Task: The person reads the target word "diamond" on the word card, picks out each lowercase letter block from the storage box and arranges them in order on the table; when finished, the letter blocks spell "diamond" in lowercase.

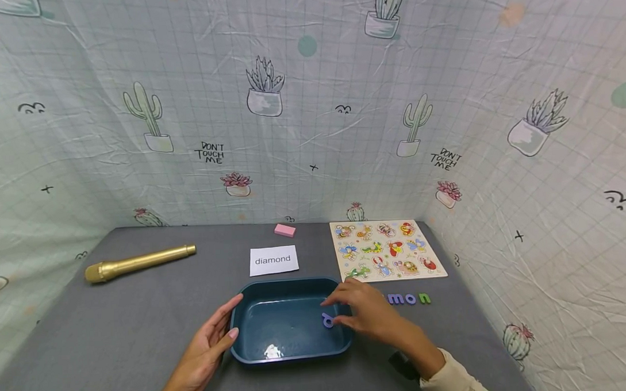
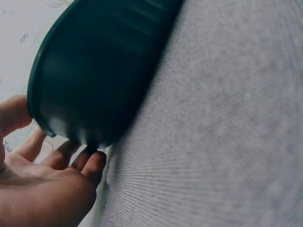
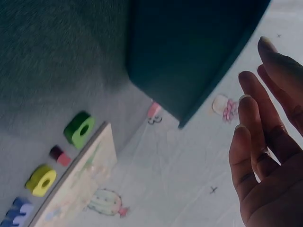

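Observation:
A dark teal tray (image 1: 287,357) sits on the table in front of me. My left hand (image 1: 200,352) holds its left end, thumb at the rim and fingers curled against the outer wall (image 2: 90,104). Over the tray's right side reaches my right hand (image 1: 366,311), thumb and index finger spread apart. Between them a purple letter d (image 1: 328,320) shows inside the tray, with the thumb tip right by it. In the right wrist view the fingers (image 3: 251,118) are fairly straight above the rim.
Right of the tray runs a row of letters: a green letter (image 3: 79,129), a red piece (image 3: 60,155), a yellow letter (image 3: 41,180), then m (image 1: 395,299), o (image 1: 410,299), n (image 1: 424,298). Behind lie an insect puzzle board (image 1: 387,250), a "diamond" card (image 1: 274,267), a pink block (image 1: 285,230) and a gold microphone (image 1: 139,263).

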Demonstrator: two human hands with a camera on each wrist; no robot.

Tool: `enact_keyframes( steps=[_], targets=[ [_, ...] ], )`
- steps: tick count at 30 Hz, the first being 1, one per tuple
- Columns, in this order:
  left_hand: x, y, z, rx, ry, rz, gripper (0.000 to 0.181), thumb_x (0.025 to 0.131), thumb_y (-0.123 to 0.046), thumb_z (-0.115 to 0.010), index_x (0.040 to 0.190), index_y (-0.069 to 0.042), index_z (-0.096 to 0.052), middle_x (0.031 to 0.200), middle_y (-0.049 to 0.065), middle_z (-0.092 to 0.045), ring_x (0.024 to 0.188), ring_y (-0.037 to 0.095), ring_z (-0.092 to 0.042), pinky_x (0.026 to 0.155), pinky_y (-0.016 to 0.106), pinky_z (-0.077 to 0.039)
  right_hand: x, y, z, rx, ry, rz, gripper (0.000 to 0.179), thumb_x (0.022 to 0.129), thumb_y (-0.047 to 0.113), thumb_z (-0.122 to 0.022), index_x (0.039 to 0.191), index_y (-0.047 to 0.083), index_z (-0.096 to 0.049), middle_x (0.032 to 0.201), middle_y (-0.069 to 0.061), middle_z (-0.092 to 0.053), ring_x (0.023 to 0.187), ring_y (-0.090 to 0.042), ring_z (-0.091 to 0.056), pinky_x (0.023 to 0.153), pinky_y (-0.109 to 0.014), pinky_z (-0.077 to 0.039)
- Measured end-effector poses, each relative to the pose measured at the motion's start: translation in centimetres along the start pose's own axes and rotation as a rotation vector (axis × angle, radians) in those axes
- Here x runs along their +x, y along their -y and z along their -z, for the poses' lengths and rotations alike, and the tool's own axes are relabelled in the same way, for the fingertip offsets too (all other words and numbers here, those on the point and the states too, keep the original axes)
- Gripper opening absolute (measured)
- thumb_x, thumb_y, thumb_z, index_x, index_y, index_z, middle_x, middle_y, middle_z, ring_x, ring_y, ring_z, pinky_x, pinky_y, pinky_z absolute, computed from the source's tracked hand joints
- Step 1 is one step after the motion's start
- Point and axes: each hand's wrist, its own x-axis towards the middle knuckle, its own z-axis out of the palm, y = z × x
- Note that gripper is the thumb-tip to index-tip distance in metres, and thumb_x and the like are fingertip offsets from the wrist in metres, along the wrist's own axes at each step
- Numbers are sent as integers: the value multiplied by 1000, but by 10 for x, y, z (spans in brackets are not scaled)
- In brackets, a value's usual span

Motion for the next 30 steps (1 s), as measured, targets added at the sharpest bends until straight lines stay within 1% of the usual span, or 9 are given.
enact_keyframes(
  steps=[3,7,15,21,24,27,30],
  targets=[
    [0,1,0,-2,6,-8,64,110,-7,-54,168,-11,-27,180,12,-10,146,-22,-29,111,2,-31,5,2,-4,-24,44,-7,31,87,24,-90,117,20,-81,110,8,-76,104,-10,-63,92,-34,-57],
    [1,3,1,-3,9,-27,64,110,-4,-53,168,-9,-27,180,15,-10,147,-21,-29,112,3,-31,11,2,-10,-46,78,1,31,88,28,-89,117,22,-81,110,9,-76,104,-10,-63,94,-36,-56],
    [1,4,2,-4,9,-30,64,110,-4,-52,168,-9,-27,180,15,-9,147,-21,-29,112,3,-31,20,-1,-23,-139,131,3,32,86,28,-91,116,24,-81,115,9,-77,109,-12,-63,101,-41,-51],
    [1,3,1,-4,8,-39,64,110,-3,-52,168,-8,-27,179,16,-10,147,-20,-29,112,3,-31,21,-3,-31,-211,156,32,33,81,28,-94,111,24,-82,110,8,-78,104,-13,-63,93,-39,-47],
    [1,3,1,0,7,-48,63,109,-2,-52,168,-6,-27,179,18,-10,147,-20,-29,113,3,-31,21,-3,-33,-236,154,43,33,78,28,-96,108,25,-82,107,8,-78,102,-13,-63,91,-38,-46],
    [1,3,1,4,3,-50,63,109,-2,-52,168,-6,-27,179,18,-10,147,-20,-29,112,3,-31,21,-2,-33,-266,159,36,34,77,29,-97,107,26,-83,106,10,-79,101,-12,-62,92,-38,-45],
    [1,3,1,6,0,-42,64,109,-2,-52,168,-6,-27,179,18,-10,147,-21,-29,112,3,-31,22,0,-34,-293,174,15,34,75,29,-98,105,26,-83,102,10,-79,97,-11,-60,89,-36,-43]
  ],
)
